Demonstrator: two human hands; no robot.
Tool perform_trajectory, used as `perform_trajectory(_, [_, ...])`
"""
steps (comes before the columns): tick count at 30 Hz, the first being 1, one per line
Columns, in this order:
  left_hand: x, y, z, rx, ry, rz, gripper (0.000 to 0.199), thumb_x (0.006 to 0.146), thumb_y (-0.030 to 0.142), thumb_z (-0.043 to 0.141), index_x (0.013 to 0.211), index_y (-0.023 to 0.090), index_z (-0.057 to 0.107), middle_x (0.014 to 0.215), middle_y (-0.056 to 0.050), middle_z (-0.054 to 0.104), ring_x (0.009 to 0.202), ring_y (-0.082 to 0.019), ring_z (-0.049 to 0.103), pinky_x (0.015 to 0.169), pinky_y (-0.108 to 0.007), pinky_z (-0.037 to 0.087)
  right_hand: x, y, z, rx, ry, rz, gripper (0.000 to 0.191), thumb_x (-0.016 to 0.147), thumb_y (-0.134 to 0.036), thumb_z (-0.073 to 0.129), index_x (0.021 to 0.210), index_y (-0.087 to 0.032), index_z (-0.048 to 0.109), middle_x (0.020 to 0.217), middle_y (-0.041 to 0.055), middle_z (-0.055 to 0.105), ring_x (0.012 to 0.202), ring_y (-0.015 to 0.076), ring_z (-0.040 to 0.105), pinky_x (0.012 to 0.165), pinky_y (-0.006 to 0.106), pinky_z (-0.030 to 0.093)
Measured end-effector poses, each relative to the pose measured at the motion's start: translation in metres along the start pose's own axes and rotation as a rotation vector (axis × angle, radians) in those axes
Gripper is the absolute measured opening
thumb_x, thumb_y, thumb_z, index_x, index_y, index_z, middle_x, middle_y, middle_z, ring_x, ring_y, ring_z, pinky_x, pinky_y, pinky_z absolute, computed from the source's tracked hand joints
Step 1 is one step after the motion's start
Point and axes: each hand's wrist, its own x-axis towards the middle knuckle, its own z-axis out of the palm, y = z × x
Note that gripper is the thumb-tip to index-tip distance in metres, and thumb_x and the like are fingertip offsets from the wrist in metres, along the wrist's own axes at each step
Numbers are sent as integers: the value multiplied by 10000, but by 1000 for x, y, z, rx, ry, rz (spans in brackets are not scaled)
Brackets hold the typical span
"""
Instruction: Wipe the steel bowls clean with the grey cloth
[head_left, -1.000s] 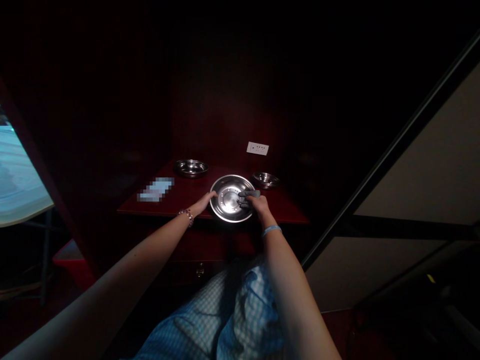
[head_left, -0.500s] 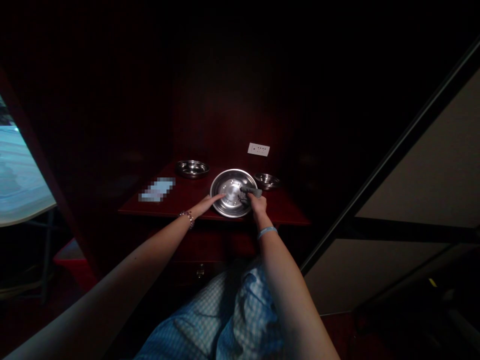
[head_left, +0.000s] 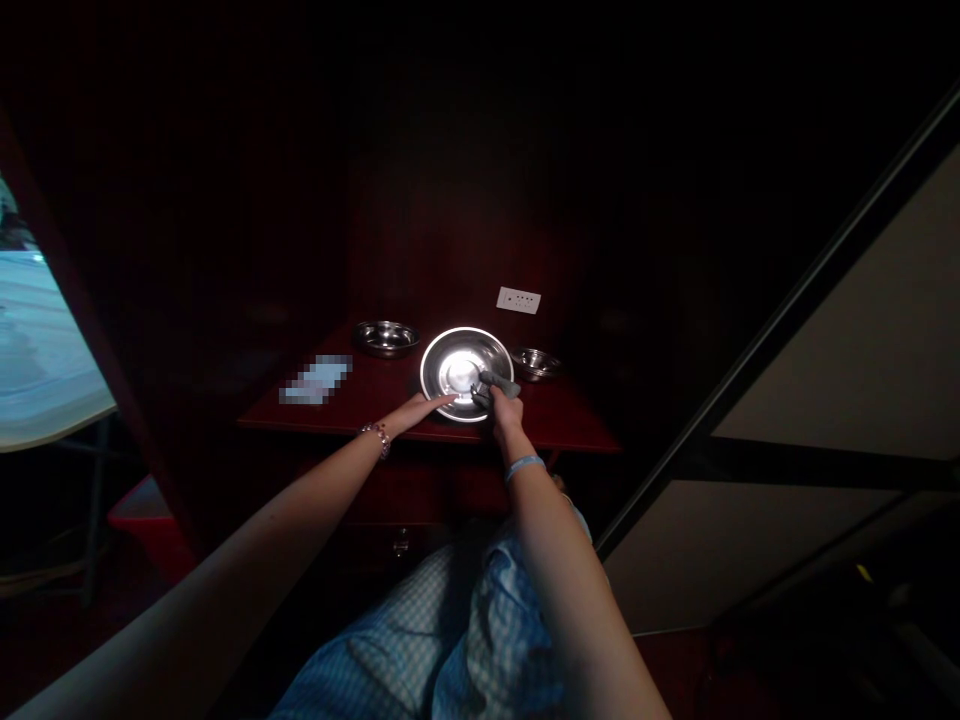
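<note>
A shiny stainless steel bowl (head_left: 448,350) is tilted toward me above the front of a dark red shelf. My left hand (head_left: 415,411) grips its lower left rim, the thumb over the inside and the other fingers hidden beneath. In my right hand (head_left: 509,409) is a dark grey cloth (head_left: 501,384), bunched and pressed against the bowl's inner right side. The fingers of that hand are closed round the cloth and partly hidden by it.
On the dark red shelf (head_left: 375,400) a steel bowl (head_left: 385,340) stands back left and smaller, apparently stacked bowls (head_left: 535,364) stand right. A pixelated flat item (head_left: 316,379) lies left. A white socket (head_left: 518,300) is on the back wall. Low left is a red container (head_left: 154,520).
The bowl has risen slightly and its tilt has changed, so its centre now gleams brightly. My right hand has shifted a little left and down with the cloth.
</note>
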Motion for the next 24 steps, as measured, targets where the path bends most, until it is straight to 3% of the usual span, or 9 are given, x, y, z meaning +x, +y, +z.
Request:
perform_trajectory(3, [6, -8, -3, 9, 45, -30, 539, 584, 457, 801, 1042, 187, 718, 1105, -87, 742, 1165, -297, 618, 1052, -392, 427, -7, -1, 7, 38, 82, 49, 250, 743, -270, 647, 948, -149, 724, 825, 53, 752, 793, 171, 725, 685, 227, 573])
perform_trajectory(11, [17, -21, -7, 14, 174, -77, 314, 548, 323, 705, 819, 165, 713, 838, -63, 759, 969, -301, 677, 948, -411, 486, -12, -5, 1, 51, 13, 112, 176, 727, -228, 670, 873, -145, 722, 796, 62, 742, 744, 181, 721, 637, 246, 580])
perform_trajectory(19, [18, -20, -12, -16, 246, -80, 376, 568, 322, 677, 911, 169, 689, 927, -62, 753, 975, -279, 666, 940, -380, 484, -4, -7, -7, -80, 32, 36, 184, 691, -208, 669, 852, -154, 740, 691, 35, 723, 703, 180, 714, 643, 236, 567])
perform_trajectory(24, [18, -20, -15, -30, 229, -64, 433, 572, 353, 670, 957, 157, 669, 924, -52, 737, 915, -257, 660, 889, -367, 494, 2, -8, -14, -87, -7, 23, 182, 670, -188, 641, 825, -140, 723, 648, 20, 707, 660, 173, 701, 647, 240, 557])
